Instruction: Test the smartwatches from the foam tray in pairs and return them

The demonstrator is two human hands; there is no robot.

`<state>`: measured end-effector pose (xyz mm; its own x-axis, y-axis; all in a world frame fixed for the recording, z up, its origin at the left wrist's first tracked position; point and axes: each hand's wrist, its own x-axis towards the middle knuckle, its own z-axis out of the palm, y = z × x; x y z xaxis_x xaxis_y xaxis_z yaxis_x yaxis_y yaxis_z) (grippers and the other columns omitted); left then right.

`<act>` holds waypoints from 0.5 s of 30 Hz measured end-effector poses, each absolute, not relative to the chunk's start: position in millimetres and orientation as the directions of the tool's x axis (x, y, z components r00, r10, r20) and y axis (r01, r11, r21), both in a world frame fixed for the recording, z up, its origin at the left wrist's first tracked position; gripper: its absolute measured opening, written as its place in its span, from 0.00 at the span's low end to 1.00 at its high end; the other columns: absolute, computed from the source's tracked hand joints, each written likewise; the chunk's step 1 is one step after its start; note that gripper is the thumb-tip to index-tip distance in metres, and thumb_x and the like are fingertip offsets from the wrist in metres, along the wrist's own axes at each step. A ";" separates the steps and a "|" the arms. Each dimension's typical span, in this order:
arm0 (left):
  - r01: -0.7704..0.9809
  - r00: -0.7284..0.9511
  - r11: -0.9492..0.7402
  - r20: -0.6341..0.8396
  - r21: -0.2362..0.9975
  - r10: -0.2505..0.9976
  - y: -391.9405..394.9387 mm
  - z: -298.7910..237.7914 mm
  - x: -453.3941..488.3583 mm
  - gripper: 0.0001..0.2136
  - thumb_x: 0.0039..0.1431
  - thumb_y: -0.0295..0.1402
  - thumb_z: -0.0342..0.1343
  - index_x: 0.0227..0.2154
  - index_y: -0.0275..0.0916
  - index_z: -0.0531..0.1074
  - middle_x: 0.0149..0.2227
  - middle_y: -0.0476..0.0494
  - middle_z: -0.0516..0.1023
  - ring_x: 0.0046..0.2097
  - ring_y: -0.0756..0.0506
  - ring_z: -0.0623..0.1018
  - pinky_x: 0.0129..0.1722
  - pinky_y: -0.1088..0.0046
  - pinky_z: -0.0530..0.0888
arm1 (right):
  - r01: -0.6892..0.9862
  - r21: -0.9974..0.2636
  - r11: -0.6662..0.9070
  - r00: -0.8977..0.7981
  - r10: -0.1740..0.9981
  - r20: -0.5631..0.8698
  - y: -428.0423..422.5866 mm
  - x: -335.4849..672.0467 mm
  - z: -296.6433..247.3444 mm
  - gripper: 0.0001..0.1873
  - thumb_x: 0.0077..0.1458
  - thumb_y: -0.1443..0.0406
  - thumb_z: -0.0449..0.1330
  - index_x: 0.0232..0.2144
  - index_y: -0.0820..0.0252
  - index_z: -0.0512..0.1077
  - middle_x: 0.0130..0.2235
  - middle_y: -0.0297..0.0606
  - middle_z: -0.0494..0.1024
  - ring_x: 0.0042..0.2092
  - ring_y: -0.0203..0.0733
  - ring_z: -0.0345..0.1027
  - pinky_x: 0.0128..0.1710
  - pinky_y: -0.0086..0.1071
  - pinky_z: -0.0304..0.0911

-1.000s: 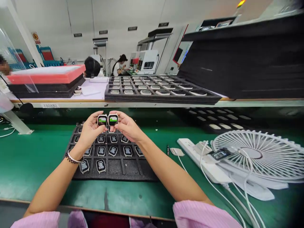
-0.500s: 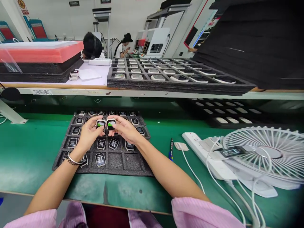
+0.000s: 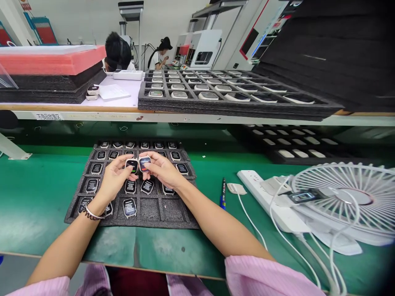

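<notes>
My left hand (image 3: 115, 176) grips a strapless smartwatch (image 3: 131, 165), its thumb on the dark screen with a bit of green low down. Close beside it, my right hand (image 3: 162, 169) holds a second smartwatch (image 3: 145, 163), thumb on a screen showing blue and red. Both are held above a black foam tray (image 3: 148, 209) divided into compartments. Many compartments hold similar watch bodies with white text on dark screens, such as one watch (image 3: 129, 207) near the front. Several front-right compartments have no watch. My hands and forearms hide part of the tray.
A power strip (image 3: 262, 197), a white fan (image 3: 342, 201), cables and a marker pen (image 3: 223, 193) lie to the right. Above the bench, a shelf (image 3: 108, 117) carries another watch tray (image 3: 197, 105) and a pink foam stack (image 3: 61, 61). Two people sit beyond.
The green on the right-hand watch's screen has given way to blue and red; the left one shows less green. Both hands keep their grip. The view has shifted slightly.
</notes>
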<state>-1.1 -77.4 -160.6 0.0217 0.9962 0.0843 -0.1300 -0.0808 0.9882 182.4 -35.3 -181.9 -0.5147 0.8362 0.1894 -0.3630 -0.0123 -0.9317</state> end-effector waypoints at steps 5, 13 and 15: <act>-0.152 0.019 -0.056 0.059 0.987 0.998 -77.8 -162.5 -1.1 0.23 0.49 0.34 0.65 0.49 0.36 0.71 0.37 0.45 0.80 0.27 0.48 0.82 0.30 0.73 0.80 | -0.375 -0.927 -0.026 -0.520 0.834 0.187 -35.6 181.5 -184.0 0.23 0.48 0.67 0.65 0.48 0.59 0.69 0.34 0.33 0.76 0.29 0.38 0.74 0.29 0.29 0.66; -0.184 0.019 -0.023 0.027 0.983 0.999 -77.7 -163.6 -1.6 0.23 0.48 0.31 0.63 0.49 0.37 0.71 0.38 0.44 0.80 0.28 0.47 0.82 0.31 0.71 0.80 | -0.369 -0.928 -0.046 -0.510 0.845 0.161 -35.6 180.3 -183.4 0.24 0.43 0.70 0.62 0.47 0.58 0.70 0.33 0.32 0.77 0.28 0.40 0.73 0.27 0.31 0.64; -0.184 0.017 -0.022 0.026 0.983 1.000 -77.9 -163.5 -1.4 0.23 0.48 0.31 0.63 0.49 0.37 0.71 0.38 0.44 0.80 0.28 0.47 0.82 0.31 0.71 0.80 | -0.371 -0.927 -0.057 -0.506 0.849 0.150 -36.2 179.6 -183.1 0.24 0.43 0.70 0.62 0.46 0.57 0.71 0.32 0.32 0.77 0.28 0.40 0.74 0.28 0.31 0.64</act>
<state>-1.4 -77.9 -163.5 0.0170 0.9995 0.0255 -0.1843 -0.0220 0.9826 179.6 -36.2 -183.1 -0.5062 0.8492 0.1502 -0.3712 -0.0574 -0.9268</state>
